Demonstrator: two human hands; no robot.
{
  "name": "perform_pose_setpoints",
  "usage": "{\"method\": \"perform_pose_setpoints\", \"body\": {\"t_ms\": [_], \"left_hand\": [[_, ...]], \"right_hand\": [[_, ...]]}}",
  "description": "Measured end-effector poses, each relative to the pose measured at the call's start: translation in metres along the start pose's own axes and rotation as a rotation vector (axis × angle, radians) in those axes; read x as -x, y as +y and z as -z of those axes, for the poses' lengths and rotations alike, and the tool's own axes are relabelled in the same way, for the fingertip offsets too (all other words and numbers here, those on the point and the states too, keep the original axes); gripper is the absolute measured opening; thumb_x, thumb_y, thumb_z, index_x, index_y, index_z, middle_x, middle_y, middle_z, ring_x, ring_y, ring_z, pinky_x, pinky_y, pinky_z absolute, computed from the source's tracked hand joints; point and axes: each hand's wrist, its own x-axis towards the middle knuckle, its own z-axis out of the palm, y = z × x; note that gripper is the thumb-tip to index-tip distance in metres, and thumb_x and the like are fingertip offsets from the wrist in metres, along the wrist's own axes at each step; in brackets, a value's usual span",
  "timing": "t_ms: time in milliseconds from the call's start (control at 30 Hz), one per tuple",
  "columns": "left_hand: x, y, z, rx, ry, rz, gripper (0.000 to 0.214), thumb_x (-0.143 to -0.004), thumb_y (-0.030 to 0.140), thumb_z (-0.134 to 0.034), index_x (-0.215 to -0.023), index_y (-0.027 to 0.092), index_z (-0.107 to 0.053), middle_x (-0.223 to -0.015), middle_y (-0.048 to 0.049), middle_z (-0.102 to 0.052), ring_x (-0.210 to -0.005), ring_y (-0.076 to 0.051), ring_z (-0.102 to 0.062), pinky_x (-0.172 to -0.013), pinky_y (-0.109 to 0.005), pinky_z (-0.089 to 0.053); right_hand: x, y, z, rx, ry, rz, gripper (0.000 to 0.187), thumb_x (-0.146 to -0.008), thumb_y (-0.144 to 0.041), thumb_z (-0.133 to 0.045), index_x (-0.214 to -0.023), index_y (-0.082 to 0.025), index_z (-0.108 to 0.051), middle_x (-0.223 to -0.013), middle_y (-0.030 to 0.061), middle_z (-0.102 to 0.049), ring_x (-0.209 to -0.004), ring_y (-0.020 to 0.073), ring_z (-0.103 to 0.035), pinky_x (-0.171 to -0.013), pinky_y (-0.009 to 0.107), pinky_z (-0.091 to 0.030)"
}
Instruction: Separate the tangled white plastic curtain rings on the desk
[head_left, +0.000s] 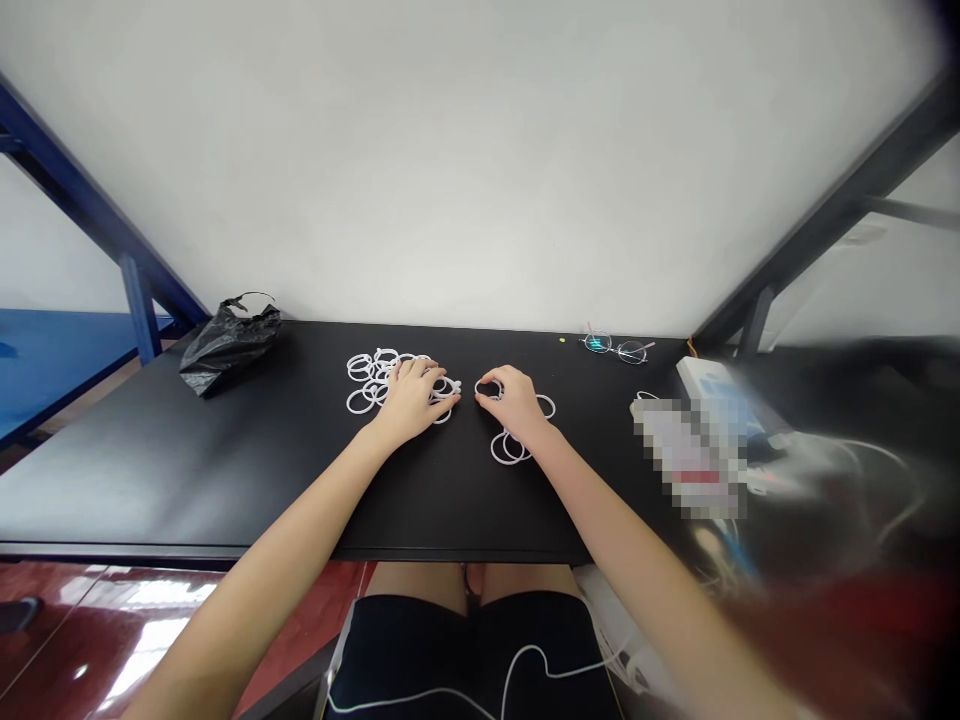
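The left hand [411, 402] lies palm down over a heap of white rings [367, 370], fingers spread a little; I cannot tell whether it grips any of them. The right hand [514, 400] is curled narrow, with a single white ring [475, 388] held between thumb and forefinger, just beside the heap. More loose rings [508, 460] lie under and beside that hand, some overlapping, on the near side and to its right. All of these are on a black table [442, 500]. Farther out, a crumpled black plastic bag [232, 347] sits near the table's far left corner. At the back on the right are a pair of glasses [616, 349] and a small yellow speck [562, 340]. Nearer the right edge come a white box [709, 385] and a pixelated object [686, 450], with blurred clutter past them. A white cable [532, 648] crosses the person's dark shorts [442, 640], and a pale wall [480, 180] rises behind
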Motion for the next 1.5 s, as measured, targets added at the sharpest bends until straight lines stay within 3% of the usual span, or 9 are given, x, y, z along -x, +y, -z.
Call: {"method": "perform_pose_setpoints", "body": {"t_ms": [133,233,333,500,733,900,1133,1500], "left_hand": [[-0.001,0.006,0.007,0.098,0.059,-0.075,0.051,-0.087,0.045,-0.062,-0.129,0.017,-0.054,-0.126,-0.0152,-0.059,-0.119,-0.033,-0.051,-0.107,-0.053,-0.033],[-0.002,0.012,0.013,0.281,0.062,-0.188,0.048,-0.092,0.040,-0.057,-0.134,0.020,-0.050,-0.127,-0.0131,-0.061,-0.116,-0.028,-0.055,-0.102,-0.045,-0.041],[-0.002,0.018,0.018,0.462,0.016,-0.218,0.031,-0.094,0.037,-0.054,-0.119,0.020,-0.060,-0.113,-0.0091,-0.068,-0.102,-0.023,-0.062,-0.092,-0.037,-0.047],[-0.003,0.024,0.022,0.642,-0.065,-0.023,0.030,-0.093,0.046,-0.053,-0.090,0.019,-0.067,-0.085,-0.0038,-0.071,-0.078,-0.018,-0.064,-0.073,-0.030,-0.049],[-0.004,0.023,0.020,0.839,-0.109,0.042,0.042,-0.095,0.053,-0.045,-0.077,0.018,-0.059,-0.080,-0.0042,-0.069,-0.079,-0.018,-0.065,-0.077,-0.030,-0.051],[-0.003,0.024,0.017,0.876,-0.124,0.067,0.040,-0.095,0.052,-0.045,-0.081,0.018,-0.059,-0.091,-0.0062,-0.071,-0.089,-0.020,-0.066,-0.081,-0.032,-0.051],[-0.006,0.024,0.019,0.994,-0.105,0.008,0.037,-0.093,0.047,-0.052,-0.071,0.017,-0.055,-0.096,-0.0075,-0.068,-0.091,-0.019,-0.062,-0.079,-0.032,-0.049],[-0.009,0.024,0.018,1.077,-0.047,0.038,0.035,-0.087,0.042,-0.063,-0.065,0.017,-0.055,-0.084,-0.0060,-0.067,-0.082,-0.017,-0.060,-0.077,-0.031,-0.047]], "right_hand": [[0.002,-0.011,0.002,-0.202,0.122,0.091,0.017,-0.074,-0.018,-0.071,-0.091,-0.020,-0.069,-0.102,0.0066,-0.069,-0.096,0.0226,-0.064,-0.078,0.034,-0.053],[0.003,-0.019,0.002,-0.424,0.126,0.095,0.021,-0.074,-0.025,-0.073,-0.095,-0.021,-0.070,-0.106,0.0062,-0.069,-0.097,0.0216,-0.066,-0.077,0.033,-0.055],[0.002,-0.022,0.002,-0.640,0.083,0.018,0.028,-0.070,-0.030,-0.078,-0.096,-0.020,-0.070,-0.104,0.0067,-0.070,-0.097,0.0218,-0.067,-0.081,0.034,-0.057],[-0.002,-0.025,0.005,-0.903,0.071,-0.087,0.032,-0.062,-0.032,-0.085,-0.088,-0.018,-0.071,-0.100,0.0077,-0.073,-0.094,0.0219,-0.069,-0.084,0.036,-0.058],[-0.002,-0.029,0.008,-0.894,0.122,-0.101,0.025,-0.066,-0.039,-0.083,-0.075,-0.018,-0.073,-0.076,0.0031,-0.070,-0.071,0.0160,-0.066,-0.070,0.032,-0.057],[-0.001,-0.028,0.006,-0.876,0.111,-0.109,0.026,-0.070,-0.042,-0.079,-0.079,-0.019,-0.075,-0.076,0.0029,-0.072,-0.066,0.0146,-0.065,-0.069,0.032,-0.056],[-0.001,-0.028,0.006,-0.958,0.059,-0.145,0.027,-0.067,-0.044,-0.081,-0.079,-0.020,-0.075,-0.077,0.0025,-0.074,-0.069,0.0160,-0.068,-0.075,0.035,-0.058],[-0.001,-0.026,0.005,-0.970,0.043,-0.148,0.032,-0.067,-0.047,-0.081,-0.083,-0.020,-0.077,-0.078,0.0029,-0.075,-0.069,0.0164,-0.068,-0.075,0.036,-0.059]]}}
